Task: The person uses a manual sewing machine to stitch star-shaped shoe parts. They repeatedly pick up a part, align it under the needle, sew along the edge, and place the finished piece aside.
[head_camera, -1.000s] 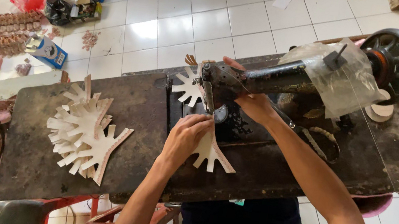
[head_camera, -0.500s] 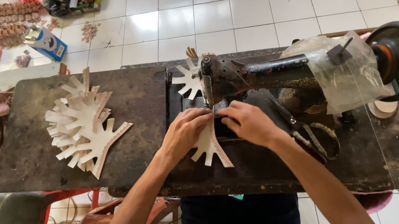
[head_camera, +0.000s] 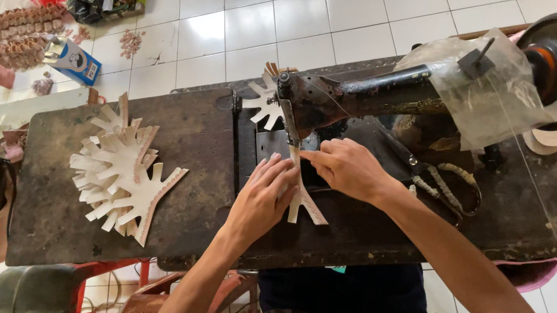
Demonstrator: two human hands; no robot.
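Right under the sewing machine [head_camera: 403,98] needle, a pale cut piece [head_camera: 302,196] is pressed flat by the left hand [head_camera: 266,195], fingers straight. Its top strip is pinched by the right hand [head_camera: 346,167]. More pale pieces [head_camera: 120,171] are stacked on the worktop [head_camera: 208,139], left of the machine.

The left hand [head_camera: 264,194] lay palm down, fingers straight and held together, pointing up and slightly right, its bare forearm rising from the lower edge of the view. The right hand [head_camera: 346,167] reached in from the right, fingers curled with thumb and forefinger pinched, fingertips just beside the left fingertips. The right arm was stretched, with a dark sleeve at the upper arm.
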